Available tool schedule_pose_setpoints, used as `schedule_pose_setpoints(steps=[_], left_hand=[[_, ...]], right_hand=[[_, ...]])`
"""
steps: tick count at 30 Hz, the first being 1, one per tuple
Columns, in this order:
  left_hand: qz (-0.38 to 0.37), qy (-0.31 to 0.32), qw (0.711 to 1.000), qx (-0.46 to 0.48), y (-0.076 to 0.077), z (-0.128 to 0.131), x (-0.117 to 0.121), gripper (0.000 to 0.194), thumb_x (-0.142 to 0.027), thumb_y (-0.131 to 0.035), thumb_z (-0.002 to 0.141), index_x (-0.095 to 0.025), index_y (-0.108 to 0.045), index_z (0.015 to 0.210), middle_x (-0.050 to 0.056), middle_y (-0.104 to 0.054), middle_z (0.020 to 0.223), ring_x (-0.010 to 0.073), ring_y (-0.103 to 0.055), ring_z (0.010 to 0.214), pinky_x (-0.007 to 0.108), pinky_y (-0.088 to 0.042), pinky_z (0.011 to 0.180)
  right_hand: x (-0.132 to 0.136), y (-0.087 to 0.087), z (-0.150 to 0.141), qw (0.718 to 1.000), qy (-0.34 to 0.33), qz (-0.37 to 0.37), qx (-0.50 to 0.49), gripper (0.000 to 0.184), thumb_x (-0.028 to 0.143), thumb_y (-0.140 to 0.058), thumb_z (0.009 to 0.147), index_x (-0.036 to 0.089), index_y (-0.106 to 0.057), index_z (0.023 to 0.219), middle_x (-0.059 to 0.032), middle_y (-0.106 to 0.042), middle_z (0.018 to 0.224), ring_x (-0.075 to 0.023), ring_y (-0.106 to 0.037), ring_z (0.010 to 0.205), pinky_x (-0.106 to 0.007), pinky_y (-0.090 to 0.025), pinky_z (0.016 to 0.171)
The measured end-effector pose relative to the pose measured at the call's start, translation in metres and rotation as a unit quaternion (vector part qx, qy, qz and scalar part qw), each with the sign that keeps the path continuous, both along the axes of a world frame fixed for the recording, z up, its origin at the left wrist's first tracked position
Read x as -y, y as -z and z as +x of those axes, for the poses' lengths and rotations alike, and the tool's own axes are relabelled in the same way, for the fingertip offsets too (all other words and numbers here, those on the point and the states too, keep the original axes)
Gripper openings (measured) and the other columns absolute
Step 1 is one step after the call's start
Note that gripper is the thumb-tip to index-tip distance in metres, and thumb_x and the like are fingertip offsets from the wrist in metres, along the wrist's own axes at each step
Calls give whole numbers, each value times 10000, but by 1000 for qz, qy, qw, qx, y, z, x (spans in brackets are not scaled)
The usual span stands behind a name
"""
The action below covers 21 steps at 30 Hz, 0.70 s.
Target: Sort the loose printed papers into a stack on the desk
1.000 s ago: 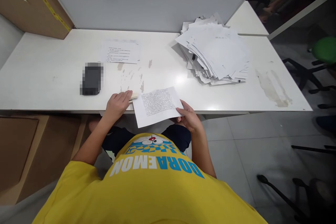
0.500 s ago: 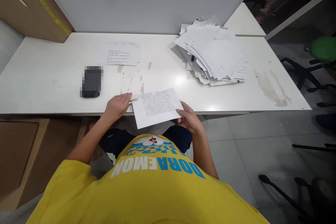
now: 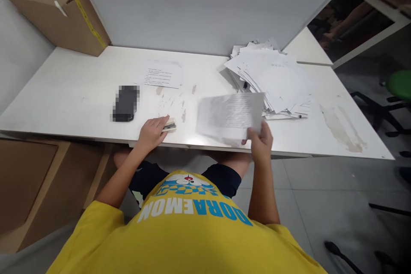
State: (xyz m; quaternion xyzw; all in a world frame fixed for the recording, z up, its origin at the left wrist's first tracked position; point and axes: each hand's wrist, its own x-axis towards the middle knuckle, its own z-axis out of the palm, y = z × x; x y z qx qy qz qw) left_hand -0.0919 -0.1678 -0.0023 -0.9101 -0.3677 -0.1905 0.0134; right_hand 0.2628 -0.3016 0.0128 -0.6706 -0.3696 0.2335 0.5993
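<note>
My left hand (image 3: 152,132) is closed around a small cream-coloured stapler (image 3: 170,124) near the table's front edge. In my right hand (image 3: 261,141), pinched at its right end, is a printed sheet of paper (image 3: 229,115), blurred by motion. It hangs over the table in front of the big pile of papers (image 3: 272,72), partly overlapping it in the view. Whether the sheet is single or several together, I cannot tell. Farther back on the table lies another printed sheet (image 3: 162,73).
The white table (image 3: 80,98) runs up to a grey partition (image 3: 192,4). A pixelated dark object (image 3: 126,103) lies left of centre. A cardboard box (image 3: 58,17) stands at the back left, another cardboard box (image 3: 25,180) below the left edge. A green stool seat (image 3: 400,84) is at the right.
My right hand has carried the printed sheet rightward, away from the stapler and towards the pile. My left hand keeps its hold on the stapler. The whole view has shifted slightly.
</note>
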Motion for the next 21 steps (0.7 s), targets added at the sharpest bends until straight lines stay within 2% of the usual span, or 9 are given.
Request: schedule_pose_setpoints(steps=[3,5,8,10,11,13,16,18,21], left_hand=[[-9,9,1000,8,2,-3,1,532,-207,-479,902,-159,-486,1431,150,-672,1293,287,-656,1136,419,-517,921],[-11,21,1000,12,3,-4,1,529,-208,-470,908,-158,-481,1435,152,-674,1285,285,-654,1133,420,-520,919],[-9,38,999,8,4,-6,2,495,-232,-464,927,-141,-503,1412,160,-684,1252,286,-659,1105,417,-526,904],[-10,39,999,3,4,-6,3,492,-231,-468,926,-142,-506,1409,156,-685,1245,283,-662,1086,404,-527,883],[-12,35,999,1,4,-5,3,500,-223,-474,918,-144,-504,1412,153,-684,1246,283,-661,1080,400,-526,875],[-16,28,999,-1,4,-5,5,526,-205,-491,898,-144,-494,1420,154,-680,1246,287,-659,1074,398,-523,863],[-19,29,999,-2,3,-4,6,530,-213,-510,894,-153,-492,1421,156,-680,1230,289,-654,1074,405,-515,870],[-13,37,999,-3,3,-5,6,502,-258,-525,914,-164,-504,1407,154,-685,1210,285,-657,1062,405,-509,865],[6,55,998,-9,3,-7,8,485,-415,-546,948,-166,-539,1364,151,-700,1157,276,-667,1007,398,-494,820]], right_hand=[[-31,-16,19,974,118,116,154,420,464,-567,868,228,-590,1215,-57,-605,991,-90,-519,496,-297,-502,450],[-59,-31,25,947,159,200,193,447,486,-539,885,218,-567,1242,-102,-577,1110,-108,-548,549,-305,-502,441],[-112,-57,22,922,169,307,162,506,457,-500,907,225,-453,1354,-148,-521,1223,-160,-603,692,-302,-508,446],[-153,-70,11,925,135,341,100,545,383,-452,915,244,-338,1430,-151,-527,1222,-191,-624,788,-285,-502,458],[-174,-74,4,933,103,339,56,552,344,-436,912,263,-308,1443,-141,-542,1210,-199,-630,818,-279,-502,468],[-215,-75,-15,953,30,299,-42,512,290,-461,902,319,-350,1401,-99,-572,1184,-208,-639,885,-271,-521,509],[-262,-60,-54,970,-67,173,-159,383,266,-559,882,347,-477,1247,-21,-619,1078,-175,-620,874,-231,-528,538],[-279,-43,-81,968,-109,101,-200,343,277,-585,868,307,-500,1200,-1,-632,994,-129,-586,790,-195,-513,538],[-287,-18,-110,967,-118,67,-215,359,292,-598,820,238,-499,1160,5,-619,898,-93,-505,623,-187,-466,469]])
